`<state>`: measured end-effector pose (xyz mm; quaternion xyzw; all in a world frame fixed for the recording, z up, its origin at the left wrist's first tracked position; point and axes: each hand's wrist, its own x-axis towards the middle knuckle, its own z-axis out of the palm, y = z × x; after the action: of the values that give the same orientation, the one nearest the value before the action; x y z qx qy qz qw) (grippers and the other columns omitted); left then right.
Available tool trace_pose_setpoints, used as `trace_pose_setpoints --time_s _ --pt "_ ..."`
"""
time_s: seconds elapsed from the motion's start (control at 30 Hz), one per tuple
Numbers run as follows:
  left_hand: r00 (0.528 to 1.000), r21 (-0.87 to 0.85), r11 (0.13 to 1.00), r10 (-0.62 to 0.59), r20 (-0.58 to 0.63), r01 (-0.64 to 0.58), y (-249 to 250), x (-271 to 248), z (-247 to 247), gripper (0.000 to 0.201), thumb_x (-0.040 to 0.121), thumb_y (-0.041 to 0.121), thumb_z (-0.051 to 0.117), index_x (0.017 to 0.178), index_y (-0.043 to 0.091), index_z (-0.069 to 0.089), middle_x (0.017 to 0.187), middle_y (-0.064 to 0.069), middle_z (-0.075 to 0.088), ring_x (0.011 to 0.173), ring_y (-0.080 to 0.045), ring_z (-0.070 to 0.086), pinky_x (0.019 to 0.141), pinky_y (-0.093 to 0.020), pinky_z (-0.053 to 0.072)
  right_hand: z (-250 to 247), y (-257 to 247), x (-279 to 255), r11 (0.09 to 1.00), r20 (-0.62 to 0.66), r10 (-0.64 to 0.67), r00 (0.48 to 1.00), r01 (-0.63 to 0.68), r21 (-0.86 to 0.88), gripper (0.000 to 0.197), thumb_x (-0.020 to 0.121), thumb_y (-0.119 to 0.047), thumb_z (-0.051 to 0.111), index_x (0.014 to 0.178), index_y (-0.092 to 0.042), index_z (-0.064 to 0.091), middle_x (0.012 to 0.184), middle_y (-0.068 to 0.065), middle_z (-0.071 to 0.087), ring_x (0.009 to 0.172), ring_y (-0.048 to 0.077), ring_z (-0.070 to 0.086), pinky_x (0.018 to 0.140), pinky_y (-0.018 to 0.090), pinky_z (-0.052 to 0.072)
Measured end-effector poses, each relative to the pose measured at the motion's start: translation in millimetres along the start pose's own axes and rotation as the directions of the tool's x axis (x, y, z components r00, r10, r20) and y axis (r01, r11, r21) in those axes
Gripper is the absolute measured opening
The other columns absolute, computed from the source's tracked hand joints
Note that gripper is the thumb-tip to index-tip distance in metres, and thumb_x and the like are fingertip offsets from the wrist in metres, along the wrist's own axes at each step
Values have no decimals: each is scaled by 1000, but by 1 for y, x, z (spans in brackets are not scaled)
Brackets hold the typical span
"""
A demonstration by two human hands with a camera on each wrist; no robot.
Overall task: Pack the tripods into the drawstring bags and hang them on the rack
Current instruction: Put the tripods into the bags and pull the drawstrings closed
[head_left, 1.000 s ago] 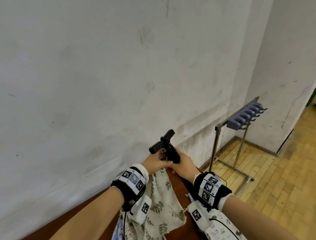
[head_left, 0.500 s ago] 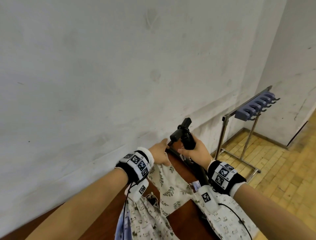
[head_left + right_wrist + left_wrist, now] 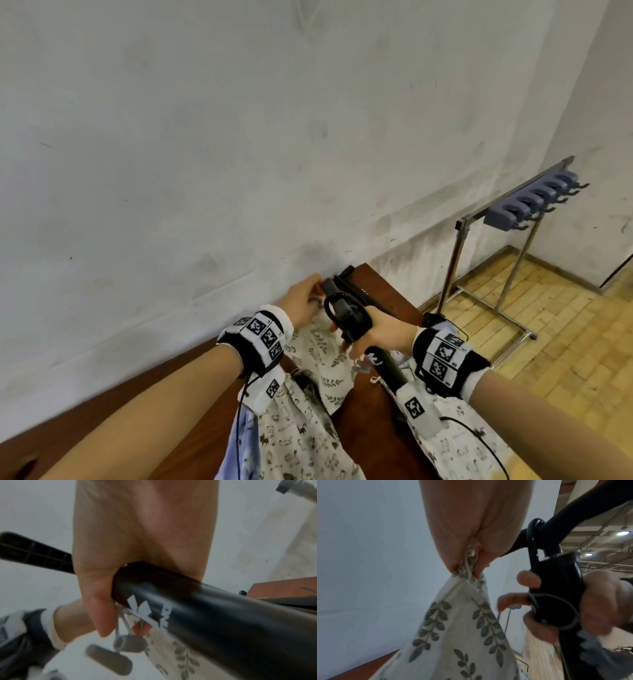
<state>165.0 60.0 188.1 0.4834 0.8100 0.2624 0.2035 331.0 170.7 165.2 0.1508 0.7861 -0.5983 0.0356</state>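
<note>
My right hand grips a folded black tripod near its head, which tilts up and away from me over the table. In the right wrist view my right hand wraps the tripod's black tube, with its white logo showing. My left hand pinches the rim of a leaf-print drawstring bag, lifted just left of the tripod. In the left wrist view my left hand pinches the rim and cord together; the bag hangs below, the tripod beside it.
A second black tripod lies on the brown table near its far corner. Cat-print bags and blue cloth lie under my wrists. The metal rack with blue hooks stands on the wood floor to the right.
My left hand let go of the tripod's head and took the bag's rim. My right hand brought the tripod lower and closer to the bag.
</note>
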Motion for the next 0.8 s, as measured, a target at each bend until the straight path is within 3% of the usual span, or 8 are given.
trace_pose_setpoints --time_s 0.1,0.17,0.23,0.3,0.4,0.53,0.63,0.8 --pt "1000 -87 996 5 -30 -7 5 -3 -1 43 71 -17 37 85 19 55 93 -5 64 90 -24 60 81 -29 47 9 9 8 1000 103 30 994 -30 -7 41 68 16 73 60 -24 66 69 -2 69 70 15 70 65 28 54" --pt "999 -92 996 12 -48 -16 6 -5 -3 44 70 -18 35 85 18 55 92 -4 63 88 -21 59 79 -25 44 8 11 9 999 133 47 990 -49 15 47 68 18 72 52 -26 66 63 -4 67 63 10 68 64 25 52" --pt "996 -84 996 11 -92 -19 5 -9 -5 39 76 -14 38 88 19 55 94 -2 64 88 -19 59 78 -21 44 5 13 11 998 169 61 984 -66 23 37 67 16 73 63 -21 70 71 6 68 68 17 67 69 30 53" --pt "992 -84 996 7 -128 -18 4 -13 -5 33 82 -10 42 91 18 55 93 0 65 86 -16 60 73 -9 43 2 13 12 996 210 87 974 -90 4 22 65 8 77 82 -3 67 83 18 66 77 27 66 73 36 54" --pt "985 -129 991 1 -171 -23 8 -20 -5 26 86 -8 44 94 14 56 91 0 66 83 -8 60 68 0 40 1 17 19 991 233 131 964 -119 -62 35 63 -2 80 91 11 63 82 14 65 78 29 63 72 35 53" --pt "970 -153 986 24 -244 -63 18 -25 -1 22 87 -1 53 91 20 59 88 7 67 85 -5 62 73 -1 42 2 19 25 987 286 154 946 -133 -94 39 60 -11 80 91 7 65 82 9 65 76 24 63 70 30 53" --pt "967 -30 995 89 -240 -99 24 -27 2 18 90 5 54 96 22 61 94 5 68 88 -7 61 76 0 39 -2 22 26 984 283 164 945 -176 17 22 67 -1 78 86 -1 66 80 8 65 70 21 62 63 26 52" --pt "959 241 956 213 -186 -165 41 -23 -1 18 95 8 46 106 9 59 104 -6 65 96 -20 59 83 -22 42 -16 28 29 959 212 179 961 -219 181 29 68 -3 80 93 -8 66 91 11 67 77 25 64 73 36 54"
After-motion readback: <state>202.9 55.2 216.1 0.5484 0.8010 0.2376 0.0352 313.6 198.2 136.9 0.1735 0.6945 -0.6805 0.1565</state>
